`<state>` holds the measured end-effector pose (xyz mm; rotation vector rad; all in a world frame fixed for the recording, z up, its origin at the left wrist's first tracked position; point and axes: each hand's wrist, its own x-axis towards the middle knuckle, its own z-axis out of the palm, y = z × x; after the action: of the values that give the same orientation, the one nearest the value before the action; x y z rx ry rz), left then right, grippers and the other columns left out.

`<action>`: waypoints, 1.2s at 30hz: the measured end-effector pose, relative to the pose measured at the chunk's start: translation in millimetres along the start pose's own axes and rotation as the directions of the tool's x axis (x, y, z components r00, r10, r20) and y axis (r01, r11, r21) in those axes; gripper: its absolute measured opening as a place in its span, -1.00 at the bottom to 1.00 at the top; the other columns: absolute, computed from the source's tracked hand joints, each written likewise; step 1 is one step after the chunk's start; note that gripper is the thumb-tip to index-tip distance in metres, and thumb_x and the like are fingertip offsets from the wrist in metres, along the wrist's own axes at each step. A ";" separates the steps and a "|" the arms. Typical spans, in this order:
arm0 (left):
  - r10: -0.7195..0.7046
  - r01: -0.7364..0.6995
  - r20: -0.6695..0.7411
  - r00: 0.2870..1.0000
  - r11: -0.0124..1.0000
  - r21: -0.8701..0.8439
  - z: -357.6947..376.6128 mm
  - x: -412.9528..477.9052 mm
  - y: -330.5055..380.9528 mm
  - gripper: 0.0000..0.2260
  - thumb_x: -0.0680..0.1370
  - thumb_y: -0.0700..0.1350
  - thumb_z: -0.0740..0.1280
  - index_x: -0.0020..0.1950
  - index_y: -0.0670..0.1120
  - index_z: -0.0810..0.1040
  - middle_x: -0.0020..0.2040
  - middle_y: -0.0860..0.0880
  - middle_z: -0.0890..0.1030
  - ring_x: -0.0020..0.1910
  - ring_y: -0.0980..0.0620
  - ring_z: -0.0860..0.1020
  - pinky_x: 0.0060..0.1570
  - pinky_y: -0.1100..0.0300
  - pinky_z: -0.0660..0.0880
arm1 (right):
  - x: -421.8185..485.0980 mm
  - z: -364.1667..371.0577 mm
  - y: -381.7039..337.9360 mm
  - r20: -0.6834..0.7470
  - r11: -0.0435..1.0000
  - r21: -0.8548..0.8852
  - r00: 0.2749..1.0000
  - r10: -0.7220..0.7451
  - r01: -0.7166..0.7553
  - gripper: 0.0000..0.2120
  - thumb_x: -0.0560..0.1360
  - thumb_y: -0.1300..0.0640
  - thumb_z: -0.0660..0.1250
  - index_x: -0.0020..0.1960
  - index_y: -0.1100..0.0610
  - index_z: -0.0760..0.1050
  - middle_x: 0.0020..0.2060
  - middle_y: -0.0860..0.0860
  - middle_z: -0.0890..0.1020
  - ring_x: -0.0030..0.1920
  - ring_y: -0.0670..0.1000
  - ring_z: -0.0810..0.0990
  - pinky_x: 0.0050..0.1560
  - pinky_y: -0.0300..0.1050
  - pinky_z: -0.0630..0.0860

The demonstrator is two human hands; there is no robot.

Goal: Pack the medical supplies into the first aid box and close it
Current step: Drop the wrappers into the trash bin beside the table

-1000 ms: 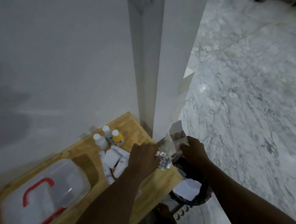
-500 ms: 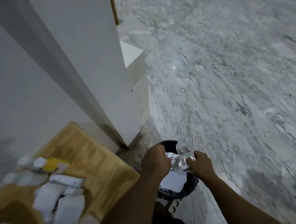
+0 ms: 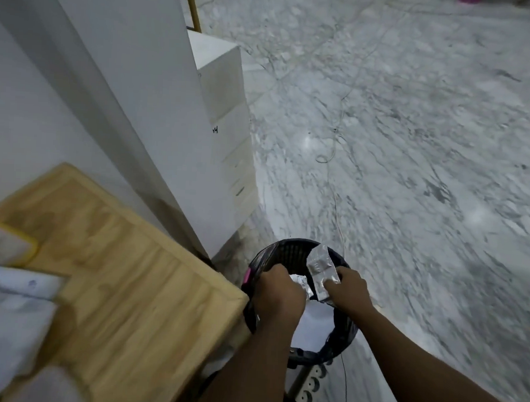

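Both my hands are over a black waste bin [image 3: 288, 251] on the floor beside the wooden table [image 3: 138, 255]. My left hand [image 3: 279, 289] grips a crumpled silvery foil piece [image 3: 301, 284]. My right hand [image 3: 348, 289] pinches a flat silver wrapper [image 3: 321, 268] that stands up over the bin's mouth. At the table's left edge lie blurred white packets [image 3: 9, 310] and a yellow-edged item [image 3: 6, 242]. The first aid box is out of view.
A white pillar [image 3: 134, 95] and a stepped white cabinet [image 3: 228, 113] rise behind the table. A thin cable [image 3: 335, 186] trails over the marble floor [image 3: 414, 147]. A white power strip [image 3: 309, 384] lies below the bin. White paper [image 3: 315, 326] lies inside the bin.
My view has swung right, away from the table and the box, towards the floor. Both hands moved from the table's edge to over the bin with the foil and wrapper.
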<state>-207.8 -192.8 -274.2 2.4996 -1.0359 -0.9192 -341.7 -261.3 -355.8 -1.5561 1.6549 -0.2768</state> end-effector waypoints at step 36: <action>0.140 -0.095 0.195 0.971 0.971 -0.221 40.8 -5.5 -44.6 -0.74 0.58 -0.06 0.37 0.23 -0.11 0.50 0.00 -0.06 0.56 -0.06 -0.04 0.50 -0.05 0.13 0.44 | 0.4 21.3 -7.8 0.055 0.981 -0.071 0.983 -0.174 0.178 -0.91 0.48 0.15 0.31 -0.15 0.11 0.57 -0.13 0.08 0.70 -0.08 0.12 0.63 -0.01 0.02 0.57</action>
<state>-213.6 -158.2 -323.8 2.1798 -1.0748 -1.2072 -321.6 -255.4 -364.3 -1.7566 1.5081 -0.2695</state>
